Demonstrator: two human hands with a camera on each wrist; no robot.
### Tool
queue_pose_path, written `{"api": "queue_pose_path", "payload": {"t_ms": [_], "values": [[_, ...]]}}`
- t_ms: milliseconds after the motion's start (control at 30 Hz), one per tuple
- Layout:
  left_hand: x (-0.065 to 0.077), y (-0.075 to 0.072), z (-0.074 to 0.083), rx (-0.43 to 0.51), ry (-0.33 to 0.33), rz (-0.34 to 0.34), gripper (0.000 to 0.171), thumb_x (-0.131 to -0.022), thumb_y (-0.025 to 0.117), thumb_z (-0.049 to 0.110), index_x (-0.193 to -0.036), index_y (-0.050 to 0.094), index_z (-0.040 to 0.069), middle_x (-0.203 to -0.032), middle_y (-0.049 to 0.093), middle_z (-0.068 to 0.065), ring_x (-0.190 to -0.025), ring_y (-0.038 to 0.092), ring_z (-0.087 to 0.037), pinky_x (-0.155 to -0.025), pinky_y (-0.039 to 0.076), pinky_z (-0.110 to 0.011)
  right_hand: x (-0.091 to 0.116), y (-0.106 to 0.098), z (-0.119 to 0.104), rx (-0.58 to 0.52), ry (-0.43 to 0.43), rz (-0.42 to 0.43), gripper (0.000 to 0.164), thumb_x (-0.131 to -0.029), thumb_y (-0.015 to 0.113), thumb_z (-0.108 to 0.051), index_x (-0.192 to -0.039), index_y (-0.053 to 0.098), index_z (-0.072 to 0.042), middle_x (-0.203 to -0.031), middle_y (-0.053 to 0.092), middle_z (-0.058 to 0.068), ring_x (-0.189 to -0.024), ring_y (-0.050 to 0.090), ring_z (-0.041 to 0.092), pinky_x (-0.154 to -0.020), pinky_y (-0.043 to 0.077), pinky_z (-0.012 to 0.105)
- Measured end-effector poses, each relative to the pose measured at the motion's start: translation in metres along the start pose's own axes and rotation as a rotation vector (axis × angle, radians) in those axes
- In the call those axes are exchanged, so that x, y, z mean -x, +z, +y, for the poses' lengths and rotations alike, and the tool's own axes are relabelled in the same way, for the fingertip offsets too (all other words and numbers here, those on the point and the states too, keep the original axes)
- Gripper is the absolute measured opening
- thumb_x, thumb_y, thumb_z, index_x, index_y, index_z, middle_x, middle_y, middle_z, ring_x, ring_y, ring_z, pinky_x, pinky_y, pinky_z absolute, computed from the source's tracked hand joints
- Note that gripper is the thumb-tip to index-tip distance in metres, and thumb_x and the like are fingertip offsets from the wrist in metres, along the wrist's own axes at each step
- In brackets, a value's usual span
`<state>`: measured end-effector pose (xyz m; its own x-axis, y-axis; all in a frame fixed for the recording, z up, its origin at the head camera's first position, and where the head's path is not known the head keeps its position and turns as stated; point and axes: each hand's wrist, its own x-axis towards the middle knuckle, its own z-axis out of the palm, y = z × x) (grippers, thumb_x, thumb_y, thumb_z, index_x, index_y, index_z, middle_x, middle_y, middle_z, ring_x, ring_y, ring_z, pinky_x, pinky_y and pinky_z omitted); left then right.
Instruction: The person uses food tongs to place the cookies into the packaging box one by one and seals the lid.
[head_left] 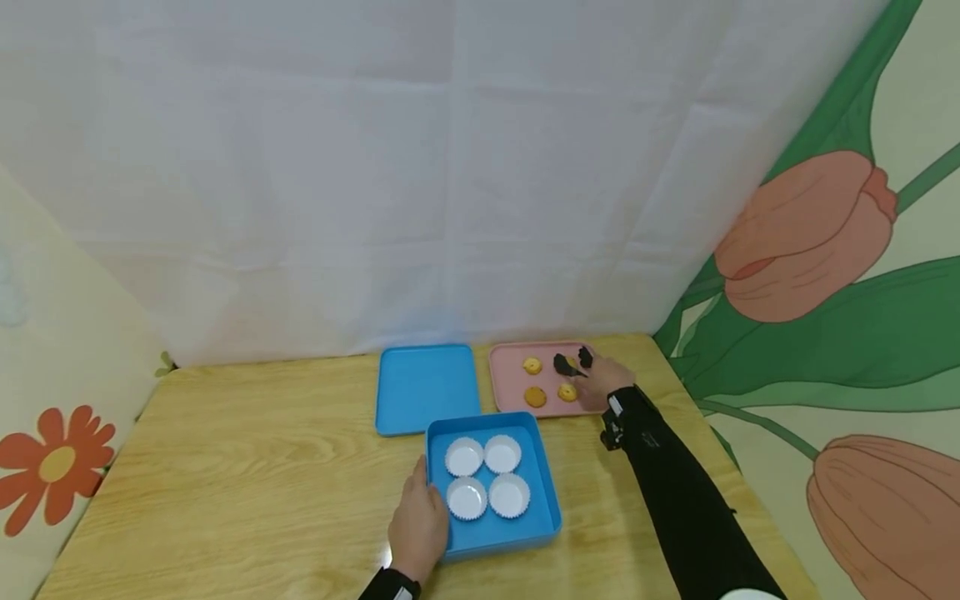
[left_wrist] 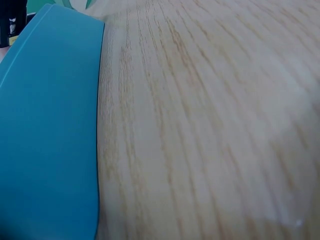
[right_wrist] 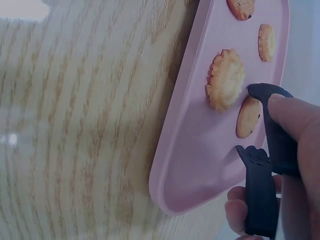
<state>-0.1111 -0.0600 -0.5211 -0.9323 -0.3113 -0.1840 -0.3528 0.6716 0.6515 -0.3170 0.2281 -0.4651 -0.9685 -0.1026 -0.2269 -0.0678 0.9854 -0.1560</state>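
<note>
Right hand (head_left: 602, 381) holding black tongs (right_wrist: 280, 137), their tips parted on either side of a cookie (right_wrist: 248, 118) on the pink tray (head_left: 510, 385), at 1 o'clock from the blue box (head_left: 542, 533); left hand (head_left: 418, 527), fingers extended, touching that box at 9 o'clock.

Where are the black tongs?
Head view, right of centre: the black tongs are in the right hand, over the pink tray, open around one cookie.

Nothing is legible, the faint mark (head_left: 650, 438) on the black sleeve (head_left: 686, 508) included.
</note>
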Motion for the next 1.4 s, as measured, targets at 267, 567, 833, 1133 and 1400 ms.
{"api": "queue_pose_path", "payload": {"t_ms": [267, 567, 833, 1133, 1400], "values": [[0.002, -0.001, -0.001, -0.008, -0.012, -0.020, 0.048, -0.096, 0.037, 0.014, -0.142, 0.031, 0.001, -0.132, 0.049, -0.024, -0.108, 0.058, -0.039, -0.083, 0.050, -0.052, 0.002, 0.002, -0.003, -0.004, 0.007, 0.028, 0.072, -0.090, 0.053, -0.043, -0.146, 0.026, -0.007, -0.073, 0.066, 0.014, -0.059, 0.058, 0.021, -0.050, 0.038, 0.030], [0.001, -0.001, -0.002, -0.011, 0.009, -0.011, 0.048, -0.096, 0.037, 0.014, -0.142, 0.031, 0.000, -0.130, 0.049, -0.024, -0.109, 0.057, -0.039, -0.082, 0.050, -0.053, 0.001, 0.005, -0.006, -0.001, -0.001, 0.125, 0.060, -0.088, 0.059, -0.036, -0.136, 0.043, -0.003, -0.079, 0.068, 0.016, -0.064, 0.063, 0.023, -0.053, 0.046, 0.033], [0.003, 0.002, -0.003, -0.019, 0.014, -0.015, 0.048, -0.096, 0.037, 0.014, -0.141, 0.032, 0.000, -0.130, 0.050, -0.024, -0.108, 0.058, -0.038, -0.082, 0.051, -0.051, 0.005, 0.015, 0.000, -0.015, 0.008, 0.128, 0.062, -0.091, 0.054, -0.040, -0.139, 0.039, -0.005, -0.088, 0.067, 0.015, -0.068, 0.061, 0.021, -0.059, 0.049, 0.035], [0.003, 0.002, -0.005, -0.009, 0.002, -0.020, 0.048, -0.096, 0.036, 0.014, -0.141, 0.031, 0.000, -0.131, 0.049, -0.024, -0.109, 0.058, -0.039, -0.082, 0.050, -0.053, 0.007, 0.008, 0.006, -0.087, -0.101, 0.186, 0.054, -0.091, 0.056, -0.030, -0.135, 0.044, 0.000, -0.111, 0.064, 0.024, -0.089, 0.064, 0.035, -0.072, 0.051, 0.044], [-0.003, 0.004, -0.002, 0.020, -0.003, -0.016, 0.048, -0.097, 0.035, 0.014, -0.142, 0.029, 0.000, -0.134, 0.047, -0.024, -0.114, 0.055, -0.040, -0.087, 0.047, -0.054, 0.022, -0.022, -0.008, -0.119, -0.172, 0.263, 0.047, -0.091, 0.055, -0.032, -0.127, 0.052, -0.002, -0.106, 0.065, 0.021, -0.093, 0.064, 0.034, -0.074, 0.050, 0.046]]}}
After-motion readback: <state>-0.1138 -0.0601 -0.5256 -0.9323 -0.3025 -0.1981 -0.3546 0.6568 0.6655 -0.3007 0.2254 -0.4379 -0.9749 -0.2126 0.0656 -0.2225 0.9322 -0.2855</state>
